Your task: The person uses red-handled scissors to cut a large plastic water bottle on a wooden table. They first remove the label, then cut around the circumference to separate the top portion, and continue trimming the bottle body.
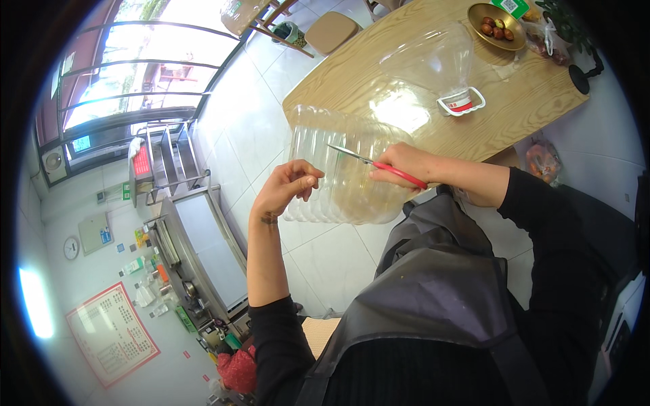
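Observation:
The cut-off lower body of a large clear plastic jug (315,127), ribbed along its sides, lies on its side before me at the table edge. My right hand (398,160) grips a pair of scissors with red handles (393,172), their blades pointing left over the ribbed plastic. My left hand (292,185) is raised in front of the jug with its fingers curled and thumb near the fingertips; whether it pinches any clear plastic cannot be made out. Farther across the table rests the jug's cut-off top (431,56), with a white handle (480,101) and red-and-white neck.
A wooden table (345,86) holds a brass-coloured bowl (477,15) of round brown items and plastic bags (546,40). Beyond it stand a stool (332,33) and a lined bin (289,33). A steel counter (203,243) is at left; a person in a red sleeve (238,370) is below it.

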Motion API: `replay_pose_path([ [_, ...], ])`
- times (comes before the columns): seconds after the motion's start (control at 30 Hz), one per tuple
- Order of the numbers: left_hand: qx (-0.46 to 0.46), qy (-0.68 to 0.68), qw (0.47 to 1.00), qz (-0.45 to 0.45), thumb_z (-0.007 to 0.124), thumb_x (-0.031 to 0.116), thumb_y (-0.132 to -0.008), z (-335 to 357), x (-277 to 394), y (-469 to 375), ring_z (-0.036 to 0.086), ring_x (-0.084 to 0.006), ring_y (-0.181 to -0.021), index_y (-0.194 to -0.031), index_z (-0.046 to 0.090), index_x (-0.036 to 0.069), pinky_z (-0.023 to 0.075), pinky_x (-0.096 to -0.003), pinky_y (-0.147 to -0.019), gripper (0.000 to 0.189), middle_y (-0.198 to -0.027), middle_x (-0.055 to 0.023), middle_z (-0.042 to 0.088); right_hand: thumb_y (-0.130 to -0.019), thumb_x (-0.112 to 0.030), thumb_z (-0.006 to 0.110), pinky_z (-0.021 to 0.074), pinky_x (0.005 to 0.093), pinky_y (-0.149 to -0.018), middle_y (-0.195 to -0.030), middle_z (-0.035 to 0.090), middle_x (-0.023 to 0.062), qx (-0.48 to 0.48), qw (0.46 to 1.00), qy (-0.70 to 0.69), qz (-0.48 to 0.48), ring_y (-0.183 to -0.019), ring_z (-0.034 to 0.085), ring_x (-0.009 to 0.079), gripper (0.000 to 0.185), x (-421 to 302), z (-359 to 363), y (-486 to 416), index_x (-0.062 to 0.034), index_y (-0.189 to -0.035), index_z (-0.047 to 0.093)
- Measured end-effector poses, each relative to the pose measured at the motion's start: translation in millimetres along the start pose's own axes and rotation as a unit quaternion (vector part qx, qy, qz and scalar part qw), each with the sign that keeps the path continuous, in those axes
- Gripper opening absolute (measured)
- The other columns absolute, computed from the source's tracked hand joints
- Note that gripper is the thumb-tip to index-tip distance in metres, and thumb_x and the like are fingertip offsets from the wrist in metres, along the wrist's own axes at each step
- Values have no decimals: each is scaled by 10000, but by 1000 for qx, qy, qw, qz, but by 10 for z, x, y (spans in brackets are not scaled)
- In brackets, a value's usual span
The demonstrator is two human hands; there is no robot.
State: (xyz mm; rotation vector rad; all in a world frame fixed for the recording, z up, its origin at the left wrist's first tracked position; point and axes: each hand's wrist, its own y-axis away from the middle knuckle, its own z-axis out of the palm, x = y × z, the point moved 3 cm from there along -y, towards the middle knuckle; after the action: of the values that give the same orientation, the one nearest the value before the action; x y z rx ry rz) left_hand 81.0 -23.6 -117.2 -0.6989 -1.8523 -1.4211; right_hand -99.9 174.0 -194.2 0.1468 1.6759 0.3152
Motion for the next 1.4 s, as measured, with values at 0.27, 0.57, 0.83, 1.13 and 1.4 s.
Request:
replay_pose_path([
  [0.27,133,15,989,58,631,205,-986,151,56,-91,482,-69,-536,-1002,536,34,355,-216,-473,196,-752,-24,580,-939,-369,616,452,340,-428,-558,562,115,19,1000,18,5,-438,583,198,428,-27,65,-75,30,-785,629],
  [0.57,135,27,988,68,567,171,-1011,183,-2,-54,426,-54,-518,-1018,566,24,325,-207,-468,147,-749,-31,589,-887,-373,581,426,304,-414,-545,489,33,-126,966,-172,148,-439,505,144,373,-22,-61,-51,-50,-709,529],
  [0.83,123,17,989,79,571,187,-1017,267,-5,1,397,-37,-530,-1023,570,33,311,-200,-477,154,-752,-27,583,-861,-356,599,434,300,-418,-570,488,40,-204,935,-196,215,-450,503,143,339,-170,-223,-9,-65,-718,499],
  [1.13,113,12,991,77,559,177,-1024,343,37,25,369,-29,-539,-1035,565,33,294,-193,-476,144,-744,-21,574,-859,-343,586,475,334,-450,-579,467,46,-206,936,-132,252,-468,492,161,322,-324,-278,88,-56,-747,493],
  [1.4,114,8,991,68,557,169,-1023,366,37,8,368,-28,-546,-1020,555,38,296,-198,-484,131,-744,-21,579,-877,-323,553,485,347,-487,-625,467,72,-177,958,-9,225,-498,495,195,315,-431,-284,75,-38,-779,458],
])
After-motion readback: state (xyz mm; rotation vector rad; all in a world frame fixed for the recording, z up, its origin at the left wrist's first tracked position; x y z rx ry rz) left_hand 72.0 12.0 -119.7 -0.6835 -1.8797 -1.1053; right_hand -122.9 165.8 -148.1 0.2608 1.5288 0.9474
